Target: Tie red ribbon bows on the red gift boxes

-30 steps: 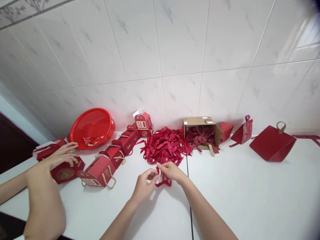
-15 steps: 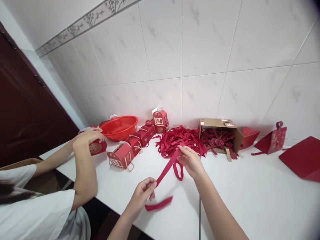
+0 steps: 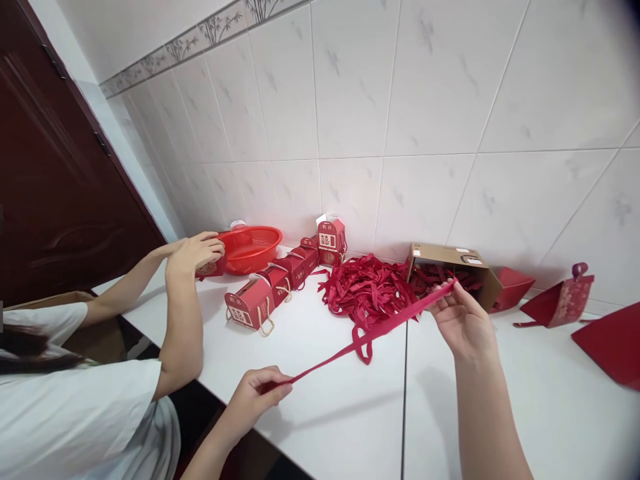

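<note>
The red ribbon (image 3: 385, 327) is stretched slantwise above the white table (image 3: 350, 433), narrow at its lower part and wider toward the top. The left hand (image 3: 257, 399) is low and pinches one end between thumb and fingers; the right hand (image 3: 465, 323), palm showing, has its fingers clamped on the other, near the ribbon heap (image 3: 367, 290). Behind it, a box (image 3: 331, 241) bears 歡喜 and 囍.

Red ribbon (image 3: 387, 325) taut between left fingers (image 3: 279, 394) and right fingers (image 3: 442, 305), in front of a ribbon heap (image 3: 365, 287)
</note>
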A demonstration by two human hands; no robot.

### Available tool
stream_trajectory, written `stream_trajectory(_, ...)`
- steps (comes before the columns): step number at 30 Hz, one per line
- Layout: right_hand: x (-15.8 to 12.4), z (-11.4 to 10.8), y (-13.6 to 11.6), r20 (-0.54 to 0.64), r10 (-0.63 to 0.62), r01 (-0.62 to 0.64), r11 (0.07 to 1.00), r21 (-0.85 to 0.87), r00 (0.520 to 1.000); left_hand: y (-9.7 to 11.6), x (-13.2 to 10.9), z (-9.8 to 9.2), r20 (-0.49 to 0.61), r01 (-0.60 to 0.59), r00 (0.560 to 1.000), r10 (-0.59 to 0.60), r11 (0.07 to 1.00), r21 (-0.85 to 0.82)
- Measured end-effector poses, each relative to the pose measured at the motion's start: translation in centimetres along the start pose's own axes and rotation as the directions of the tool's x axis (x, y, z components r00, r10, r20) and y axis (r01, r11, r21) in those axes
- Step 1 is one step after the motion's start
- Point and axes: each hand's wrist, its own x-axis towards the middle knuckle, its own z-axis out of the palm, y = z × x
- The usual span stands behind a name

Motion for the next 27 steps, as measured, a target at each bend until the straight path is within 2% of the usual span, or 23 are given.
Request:
stream_trajectory(3,0.4,-0.3,-0.7,-0.056,-0.006,0.009,0.999,0.052,0.998,-0.7,0.1,-0.2,0.006,-0.028,1.000,0.028,0.997,0.071)
stream_trajectory(6,1.0,-1.1,-1.7,-0.080,-0.038,0.048,0.990,0.131,0.996,-1.7,0.2,-0.5,-0.034,-0.010,0.999,0.013,0.996,0.085)
stream_trajectory(12,2.4,-4.8,-4.9,-0.103,-0.144,0.164,0.960,0.227,0.984,-3.7,0.7,-1.6,-0.104,0.044,0.994,-0.035,0.995,0.092)
stream_trajectory(14,2.4,-6.0,-5.9,-0.134,-0.171,0.202,0.941,0.272,0.976,-4.4,1.3,-2.1,-0.211,0.078,0.975,-0.062,0.995,0.066)
stream_trajectory(16,2.1,-6.8,-6.7,-0.165,-0.207,0.248,0.925,0.288,0.964,-5.1,2.3,-2.6,-0.367,0.115,0.926,-0.094,0.993,0.035)
stream_trajectory(18,1.6,-7.2,-7.4,-0.182,-0.247,0.294,0.906,0.304,0.952,-5.7,3.4,-2.6,-0.472,0.145,0.875,-0.112,0.989,0.033)
stream_trajectory(21,0.4,-7.0,-8.2,-0.168,-0.312,0.350,0.887,0.302,0.935,-6.2,4.5,-1.5,-0.482,0.149,0.872,-0.081,0.983,0.104)
stream_trajectory(24,-0.9,-6.2,-9.0,-0.115,-0.382,0.399,0.867,0.298,0.917,-6.5,4.8,1.0,-0.463,0.126,0.886,-0.017,0.970,0.206)
stream_trajectory(27,-2.6,-5.2,-9.8,-0.066,-0.451,0.445,0.829,0.339,0.890,-6.8,4.7,3.2,-0.426,0.124,0.900,0.092,0.883,0.453)
